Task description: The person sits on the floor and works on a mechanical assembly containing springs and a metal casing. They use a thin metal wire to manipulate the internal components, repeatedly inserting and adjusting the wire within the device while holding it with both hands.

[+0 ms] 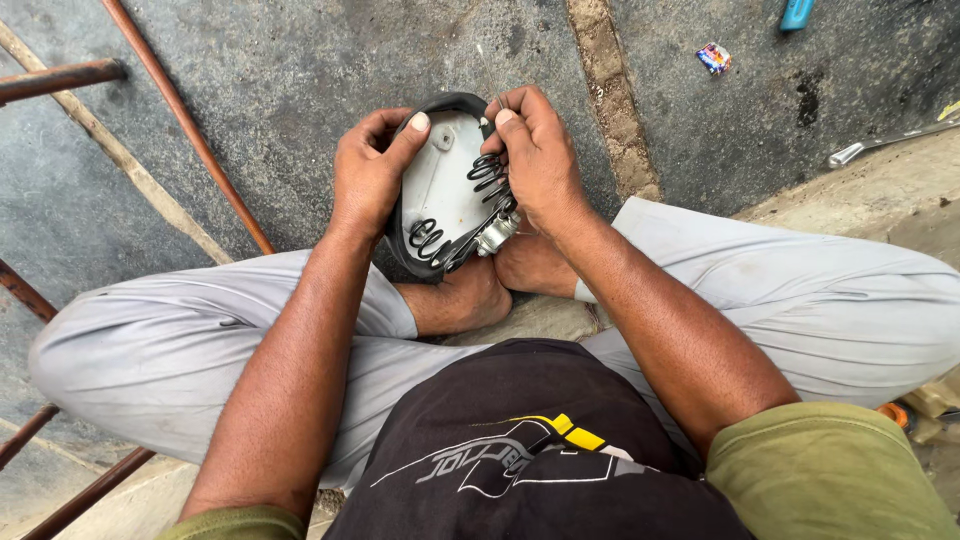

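Currently an upturned bicycle saddle (445, 185) is held over the feet, 12 o'clock of the lap. Left hand (368, 170) grips its rim, right hand (540, 160) clamps the springs (488, 175); rim is best kept braced steady.

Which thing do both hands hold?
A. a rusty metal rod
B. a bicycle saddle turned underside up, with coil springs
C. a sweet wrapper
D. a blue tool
B: the left hand and right hand grip the saddle on either side, its pale underside and black springs facing up.
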